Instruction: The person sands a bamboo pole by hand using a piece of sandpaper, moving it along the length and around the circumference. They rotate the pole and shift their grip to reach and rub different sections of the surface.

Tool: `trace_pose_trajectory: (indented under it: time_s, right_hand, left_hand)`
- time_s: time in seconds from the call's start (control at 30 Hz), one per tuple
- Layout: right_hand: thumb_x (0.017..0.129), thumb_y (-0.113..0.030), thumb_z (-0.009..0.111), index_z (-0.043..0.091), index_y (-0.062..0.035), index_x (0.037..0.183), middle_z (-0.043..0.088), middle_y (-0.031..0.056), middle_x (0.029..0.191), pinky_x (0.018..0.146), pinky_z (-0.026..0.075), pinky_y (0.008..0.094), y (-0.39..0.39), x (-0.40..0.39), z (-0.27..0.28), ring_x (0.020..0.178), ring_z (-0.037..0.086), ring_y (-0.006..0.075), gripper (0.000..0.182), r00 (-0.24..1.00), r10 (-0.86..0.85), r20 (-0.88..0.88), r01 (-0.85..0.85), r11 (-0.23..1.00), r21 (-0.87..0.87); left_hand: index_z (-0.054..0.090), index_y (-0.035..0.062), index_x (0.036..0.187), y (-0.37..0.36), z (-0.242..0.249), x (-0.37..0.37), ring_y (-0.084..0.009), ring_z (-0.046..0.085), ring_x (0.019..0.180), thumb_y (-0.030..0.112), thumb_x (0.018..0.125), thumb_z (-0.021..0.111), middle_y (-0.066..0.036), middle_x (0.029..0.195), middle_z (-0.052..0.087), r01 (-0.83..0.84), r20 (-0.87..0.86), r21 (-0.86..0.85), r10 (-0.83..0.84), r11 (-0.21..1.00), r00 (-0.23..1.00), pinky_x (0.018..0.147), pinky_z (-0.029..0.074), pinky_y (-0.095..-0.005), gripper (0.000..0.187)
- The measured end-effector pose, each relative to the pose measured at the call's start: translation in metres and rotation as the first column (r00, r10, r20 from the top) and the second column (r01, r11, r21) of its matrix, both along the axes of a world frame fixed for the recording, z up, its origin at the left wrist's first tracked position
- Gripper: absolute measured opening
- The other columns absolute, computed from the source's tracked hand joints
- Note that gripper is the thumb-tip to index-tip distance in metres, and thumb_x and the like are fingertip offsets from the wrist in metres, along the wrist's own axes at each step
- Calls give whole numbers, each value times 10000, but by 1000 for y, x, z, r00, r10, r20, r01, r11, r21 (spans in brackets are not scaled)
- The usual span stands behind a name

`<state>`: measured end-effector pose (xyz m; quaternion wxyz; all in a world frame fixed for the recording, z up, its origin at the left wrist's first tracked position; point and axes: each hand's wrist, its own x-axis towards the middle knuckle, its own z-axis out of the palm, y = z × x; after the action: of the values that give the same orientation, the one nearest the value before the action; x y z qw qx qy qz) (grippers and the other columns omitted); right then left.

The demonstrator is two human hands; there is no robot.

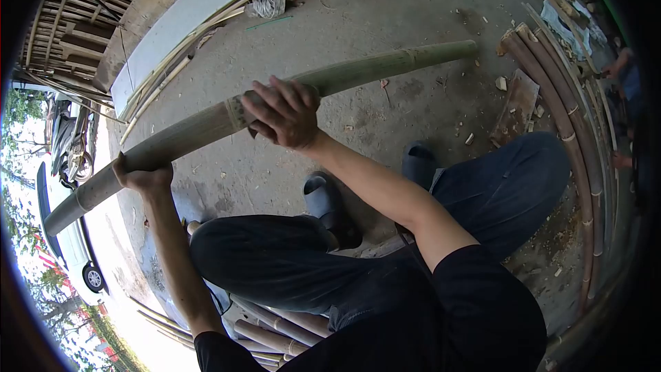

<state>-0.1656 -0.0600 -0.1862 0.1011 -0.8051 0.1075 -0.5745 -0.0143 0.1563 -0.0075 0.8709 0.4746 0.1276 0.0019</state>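
The grey concrete floor (258,182) has wood chips (501,83) on it, and above it is held a long bamboo pole (186,135). The right hand (284,116) has its grip closed over the middle, the left hand (144,176) also grips it, fingers mostly hidden behind. Small dark marks (238,114) beside the right hand cannot be read

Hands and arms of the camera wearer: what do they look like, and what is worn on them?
Both the left hand and right hand are bare, with no gloves or watch visible. The forearms are uncovered too. A plain black fabric left sleeve and matching right sleeve cover the upper arms.
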Motion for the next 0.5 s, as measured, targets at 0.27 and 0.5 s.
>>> trace_pose_trajectory:
  time_s: [0.27,0.5]
  right_hand:
    - [987,-389,420,729,-116,1119,711,125,1115,1022,411,459,-275,-130,-107,1116,622,340,433,968,-180,-174,233,903,362]
    - [951,-566,398,702,-232,1234,721,125,1153,940,518,445,-85,-15,106,1032,698,323,534,441,678,-588,-247,721,647]
  left_hand:
    - [564,109,1177,-4,-2,1,-281,578,1070,447,747,609,-106,1128,594,-2,93,-41,5,999,996,984,451,-451,549]
    - [604,90,1087,-22,23,-28,-281,622,953,471,727,595,-108,968,641,1,238,-91,20,996,971,905,493,-448,525]
